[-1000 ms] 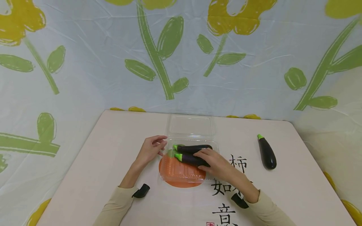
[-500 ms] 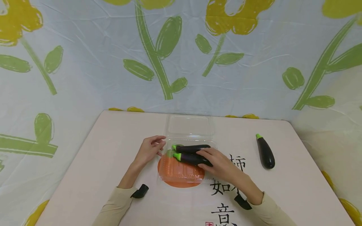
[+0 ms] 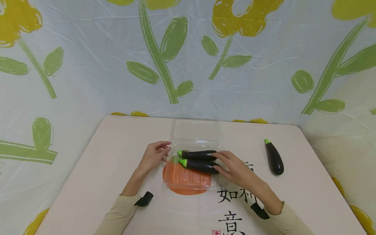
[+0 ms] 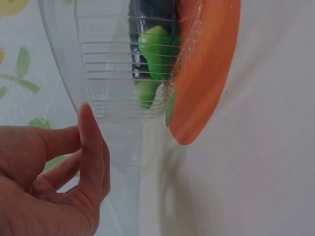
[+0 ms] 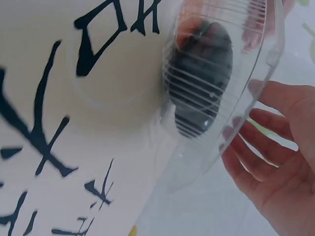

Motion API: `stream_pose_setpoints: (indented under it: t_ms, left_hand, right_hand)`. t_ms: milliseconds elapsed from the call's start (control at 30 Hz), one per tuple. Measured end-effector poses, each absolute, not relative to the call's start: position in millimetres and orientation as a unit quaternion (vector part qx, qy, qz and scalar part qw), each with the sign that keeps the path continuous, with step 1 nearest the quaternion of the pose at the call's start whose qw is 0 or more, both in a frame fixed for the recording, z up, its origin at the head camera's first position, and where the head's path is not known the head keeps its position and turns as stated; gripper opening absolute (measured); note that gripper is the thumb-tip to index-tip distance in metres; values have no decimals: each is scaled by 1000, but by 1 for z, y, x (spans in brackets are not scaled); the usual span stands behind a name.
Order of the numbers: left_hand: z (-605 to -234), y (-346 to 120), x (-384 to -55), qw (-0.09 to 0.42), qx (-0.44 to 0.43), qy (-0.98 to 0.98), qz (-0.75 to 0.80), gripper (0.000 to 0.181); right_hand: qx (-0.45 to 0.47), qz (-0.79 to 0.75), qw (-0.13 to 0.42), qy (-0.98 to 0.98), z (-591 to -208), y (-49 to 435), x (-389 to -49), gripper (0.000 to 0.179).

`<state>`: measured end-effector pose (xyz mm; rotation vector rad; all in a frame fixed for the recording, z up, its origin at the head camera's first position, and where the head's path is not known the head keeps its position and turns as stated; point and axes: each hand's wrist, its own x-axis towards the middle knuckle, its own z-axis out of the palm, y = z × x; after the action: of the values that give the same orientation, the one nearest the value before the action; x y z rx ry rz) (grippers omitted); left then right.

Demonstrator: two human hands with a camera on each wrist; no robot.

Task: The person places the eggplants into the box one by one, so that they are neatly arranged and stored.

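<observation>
A clear plastic clamshell box [image 3: 191,180] lies with its lid [image 3: 195,130] folded back. Inside, two dark eggplants with green stems rest side by side, the rear eggplant [image 3: 198,155] just behind the front eggplant [image 3: 202,166]. My right hand [image 3: 236,168] is over the box's right end, fingers loosely spread by the blunt ends of the eggplants; in the right wrist view its fingertips [image 5: 255,87] are right at the rim. Beside the left end, my left hand [image 3: 153,156] has bent fingers, one fingertip [image 4: 84,109] at the rim in the left wrist view.
A third eggplant [image 3: 274,158] lies on the right side of the pale table [image 3: 123,133]. Under the box is an orange print [image 3: 188,192] on the tabletop, with black written characters [image 3: 230,222] to its right. A flower-patterned cloth [image 3: 102,81] hangs behind and at the sides.
My right hand has let go of the front eggplant and drawn back to the right. That eggplant has shifted slightly right within the box. The left hand keeps its place.
</observation>
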<state>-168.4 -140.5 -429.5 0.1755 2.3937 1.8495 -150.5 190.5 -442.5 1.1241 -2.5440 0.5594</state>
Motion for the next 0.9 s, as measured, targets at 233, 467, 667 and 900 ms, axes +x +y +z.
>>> stream_pose_setpoints:
  t_ms: [233, 467, 667, 900]
  left_hand:
    - [-429, -141, -168, 51, 60, 790, 608, 31]
    - [-430, -142, -167, 49, 63, 787, 612, 31]
    - [-430, -141, -166, 51, 60, 787, 612, 31]
    - [-429, -140, -165, 51, 59, 787, 612, 31]
  right_hand:
    - [381, 213, 171, -883, -437, 204, -150, 50]
    - [345, 215, 182, -895, -434, 222, -150, 48]
    - [332, 217, 211, -894, -431, 241, -151, 46]
    - [305, 229, 247, -891, -429, 264, -149, 45]
